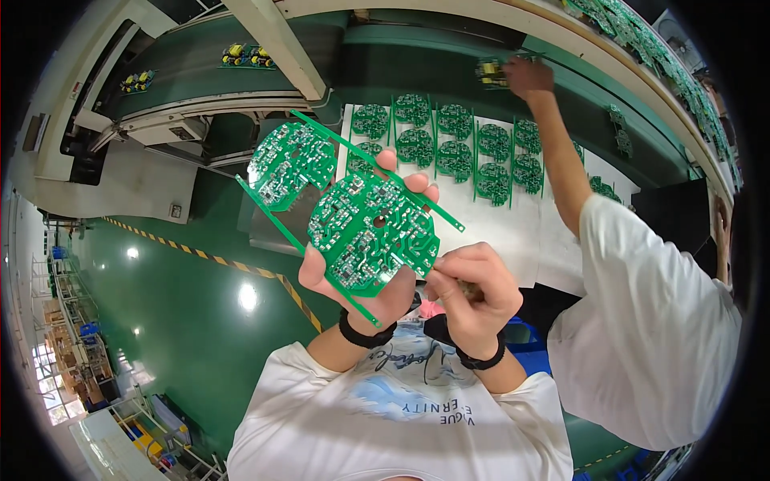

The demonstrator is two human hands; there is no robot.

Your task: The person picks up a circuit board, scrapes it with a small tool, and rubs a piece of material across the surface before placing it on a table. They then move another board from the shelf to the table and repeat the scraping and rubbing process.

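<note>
My left hand [391, 298] grips a green circuit board panel [353, 212] from beneath, with the thumb on one side rail and fingertips over the other. Two rounded boards, dense with small soldered parts, sit between the panel's narrow rails. It is held tilted in front of my chest. At the nearer board's lower right edge is my right hand [479, 284], its thumb and index finger pinched together. Whatever lies between those fingers is too small or hidden to make out. Dark bands circle both wrists.
Beyond my hands, several similar green panels [455, 120] lie in rows on a white table [513, 240]. At right, a co-worker's hand [529, 78] reaches to a board with yellow parts [491, 73] on the dark green conveyor [401, 68]. A beige post [281, 48] stands at the table's far left.
</note>
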